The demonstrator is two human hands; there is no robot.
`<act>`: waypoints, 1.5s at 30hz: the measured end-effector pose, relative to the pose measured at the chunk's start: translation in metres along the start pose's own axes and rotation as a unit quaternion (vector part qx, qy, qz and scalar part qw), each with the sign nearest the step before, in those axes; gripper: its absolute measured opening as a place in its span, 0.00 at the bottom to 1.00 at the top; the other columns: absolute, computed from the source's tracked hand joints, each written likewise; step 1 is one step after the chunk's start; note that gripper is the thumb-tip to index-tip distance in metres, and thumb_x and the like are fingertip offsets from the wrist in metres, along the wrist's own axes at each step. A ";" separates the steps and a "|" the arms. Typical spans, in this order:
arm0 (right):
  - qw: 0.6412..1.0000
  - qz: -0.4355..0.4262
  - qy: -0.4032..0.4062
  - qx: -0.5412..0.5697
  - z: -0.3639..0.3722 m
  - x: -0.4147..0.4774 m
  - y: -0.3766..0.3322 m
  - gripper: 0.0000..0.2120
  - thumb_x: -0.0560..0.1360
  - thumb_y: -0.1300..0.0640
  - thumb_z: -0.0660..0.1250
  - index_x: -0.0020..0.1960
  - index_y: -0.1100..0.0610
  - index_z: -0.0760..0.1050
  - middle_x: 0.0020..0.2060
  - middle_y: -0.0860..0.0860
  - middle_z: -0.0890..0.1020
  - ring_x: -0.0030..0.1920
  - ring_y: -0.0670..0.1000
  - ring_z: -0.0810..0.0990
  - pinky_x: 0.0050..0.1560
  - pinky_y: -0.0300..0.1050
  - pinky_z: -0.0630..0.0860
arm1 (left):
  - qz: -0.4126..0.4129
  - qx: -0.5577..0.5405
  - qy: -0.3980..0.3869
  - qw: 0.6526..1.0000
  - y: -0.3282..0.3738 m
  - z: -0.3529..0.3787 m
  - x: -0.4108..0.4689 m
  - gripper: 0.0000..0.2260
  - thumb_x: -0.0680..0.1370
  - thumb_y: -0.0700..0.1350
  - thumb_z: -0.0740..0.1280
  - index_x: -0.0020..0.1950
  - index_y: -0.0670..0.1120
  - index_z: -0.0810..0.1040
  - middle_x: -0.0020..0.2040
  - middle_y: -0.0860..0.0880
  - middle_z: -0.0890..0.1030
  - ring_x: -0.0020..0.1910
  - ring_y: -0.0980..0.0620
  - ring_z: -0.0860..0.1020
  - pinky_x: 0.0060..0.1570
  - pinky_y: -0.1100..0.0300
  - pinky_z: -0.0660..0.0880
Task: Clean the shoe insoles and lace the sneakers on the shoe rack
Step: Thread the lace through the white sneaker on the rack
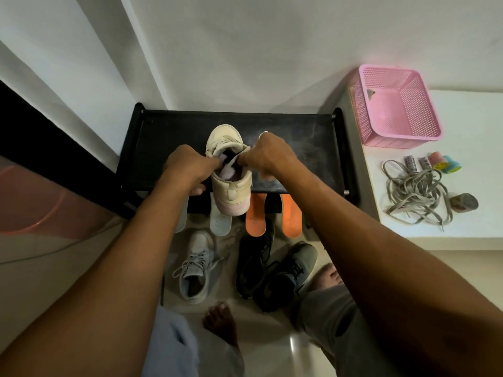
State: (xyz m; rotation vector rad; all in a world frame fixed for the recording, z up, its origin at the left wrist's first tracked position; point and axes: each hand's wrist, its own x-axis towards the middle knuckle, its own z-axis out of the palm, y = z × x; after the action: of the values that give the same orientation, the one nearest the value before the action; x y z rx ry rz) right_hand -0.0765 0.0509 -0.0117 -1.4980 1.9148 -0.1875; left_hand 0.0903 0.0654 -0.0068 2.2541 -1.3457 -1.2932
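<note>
Atop rack [299, 148], sneaker [231, 186] toe points away; left hand [187, 170], right hand [268, 156] seemingly pinch its opening.

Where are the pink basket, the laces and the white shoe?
Pink basket [400, 138], head view, on its front wall.
Laces [416, 197], head view, on the middle of the tangled pile.
White shoe [231, 190], head view, on its heel.

place: home entryway | cues: shoe rack [313, 148], floor sneakers [194, 268], pink basket [424, 131], bare feet [220, 322]
</note>
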 end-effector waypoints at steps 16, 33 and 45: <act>0.991 0.012 -0.059 0.119 0.012 0.002 -0.034 0.10 0.73 0.57 0.74 0.47 0.63 0.79 0.36 0.57 0.85 0.29 0.53 0.84 0.28 0.41 0.79 | -0.001 -0.039 0.053 0.998 0.004 -0.016 0.000 0.15 0.76 0.45 0.74 0.61 0.41 0.79 0.52 0.41 0.81 0.44 0.40 0.83 0.40 0.45 0.84; 0.960 -0.115 -0.039 0.254 0.125 0.025 -0.116 0.31 0.60 0.40 0.72 0.59 0.53 0.77 0.48 0.53 0.85 0.46 0.51 0.86 0.48 0.54 0.85 | -0.021 -0.149 0.295 0.944 -0.059 -0.078 0.042 0.09 0.79 0.39 0.64 0.54 0.42 0.83 0.53 0.50 0.84 0.54 0.51 0.80 0.46 0.59 0.73; 0.958 -0.115 -0.044 0.261 0.125 0.028 -0.111 0.24 0.75 0.48 0.73 0.67 0.56 0.73 0.56 0.56 0.83 0.52 0.53 0.84 0.53 0.53 0.84 | -0.001 -0.179 0.282 0.943 -0.063 -0.074 0.052 0.16 0.78 0.38 0.64 0.64 0.45 0.80 0.62 0.48 0.83 0.60 0.47 0.81 0.55 0.55 0.79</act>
State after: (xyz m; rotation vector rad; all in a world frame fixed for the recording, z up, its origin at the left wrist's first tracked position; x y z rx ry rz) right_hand 0.0833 0.0260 -0.0619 -1.3280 1.4619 -0.6646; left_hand 0.1958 0.0421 -0.0289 2.1254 -0.8263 -0.7201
